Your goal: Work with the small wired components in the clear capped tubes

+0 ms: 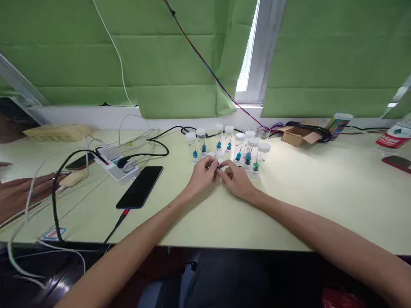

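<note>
My left hand point(204, 173) and my right hand point(236, 177) meet over the middle of the table, fingertips pinched together on a small dark piece point(218, 167). It is too small and too covered by my fingers to name. Just beyond my hands stand several clear tubes with white caps, among them a left one point(192, 147) and a right one point(259, 160) close to my right hand. Blue pieces with thin stems show inside most of them, and a green piece point(255, 166) in the right one. One white cap point(211, 154) is partly hidden behind my left fingers.
A black phone point(140, 187) with a cable lies to the left, near a white power strip point(118, 167) and tangled cords. Another person's hand point(32, 190) is at the far left. Behind right are an open cardboard box point(297, 135), a canister point(339, 125) and a bottle point(396, 134).
</note>
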The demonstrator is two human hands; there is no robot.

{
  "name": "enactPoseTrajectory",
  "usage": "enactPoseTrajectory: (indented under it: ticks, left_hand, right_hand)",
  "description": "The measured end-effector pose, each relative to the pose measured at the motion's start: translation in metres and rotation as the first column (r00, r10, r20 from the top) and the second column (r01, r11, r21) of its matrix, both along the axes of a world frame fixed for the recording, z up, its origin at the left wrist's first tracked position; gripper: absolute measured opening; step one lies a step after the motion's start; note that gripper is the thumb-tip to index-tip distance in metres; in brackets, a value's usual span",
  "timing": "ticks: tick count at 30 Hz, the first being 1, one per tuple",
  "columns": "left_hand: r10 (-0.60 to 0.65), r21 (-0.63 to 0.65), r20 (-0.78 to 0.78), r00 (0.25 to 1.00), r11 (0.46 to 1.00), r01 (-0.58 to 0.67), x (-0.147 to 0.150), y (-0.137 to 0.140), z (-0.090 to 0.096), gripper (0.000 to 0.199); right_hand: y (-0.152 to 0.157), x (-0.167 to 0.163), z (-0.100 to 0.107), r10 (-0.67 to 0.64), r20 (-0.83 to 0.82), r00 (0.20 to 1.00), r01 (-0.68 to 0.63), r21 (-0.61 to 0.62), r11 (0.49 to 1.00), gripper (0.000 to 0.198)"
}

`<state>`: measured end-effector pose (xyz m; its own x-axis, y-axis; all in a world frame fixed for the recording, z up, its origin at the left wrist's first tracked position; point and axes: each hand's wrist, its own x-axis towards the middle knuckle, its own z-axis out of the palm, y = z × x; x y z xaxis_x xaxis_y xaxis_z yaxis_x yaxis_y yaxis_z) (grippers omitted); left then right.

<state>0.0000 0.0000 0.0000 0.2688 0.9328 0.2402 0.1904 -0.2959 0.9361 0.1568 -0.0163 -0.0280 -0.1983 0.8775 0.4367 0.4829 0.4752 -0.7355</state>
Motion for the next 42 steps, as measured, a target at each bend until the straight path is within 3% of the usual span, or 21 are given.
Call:
enactPoseTrajectory:
  ticks: [5,13,19,26,38,42]
  left_hand:
    - [0.009,0.011,-0.021,1.000,1.000,-0.009,0.0018,-0.0022,0.0026,0.027]
    - [-0.018,0.016,-0.030,0.999,1.000,0.018,0.0007,-0.0029,0.0022,0.031]
    - [0.011,0.006,-0.019,1.000,1.000,-0.011,-0.0001,-0.0012,0.0024,0.031]
    - [0.005,0.019,-0.034,0.999,1.000,-0.004,-0.0002,-0.0005,0.0012,0.030]
    - [-0.001,0.017,-0.050,0.999,1.000,0.002,0.0007,-0.0029,0.0018,0.033]
    - [0.002,0.027,-0.049,0.999,1.000,-0.001,-0.0004,-0.0010,-0.0002,0.031]
  right_hand:
    - [-0.0024,-0.0004,0.0017,0.015,0.007,1.000,-0.015,0.008,1.000,0.016]
    - [-0.0022,0.0000,0.0034,0.027,0.028,0.999,-0.028,0.048,0.998,0.040]
    - [-0.0026,-0.0008,0.0020,0.006,0.003,1.000,-0.006,-0.012,1.000,0.018]
    - [-0.0019,-0.0008,0.0004,0.014,0.008,1.000,-0.015,0.003,1.000,0.014]
    - [-0.0002,-0.0008,0.0019,0.027,0.060,0.998,-0.031,0.061,0.998,0.042]
    - [-0.0008,-0.0012,0.0012,0.002,0.039,0.999,-0.003,0.018,1.000,0.031]
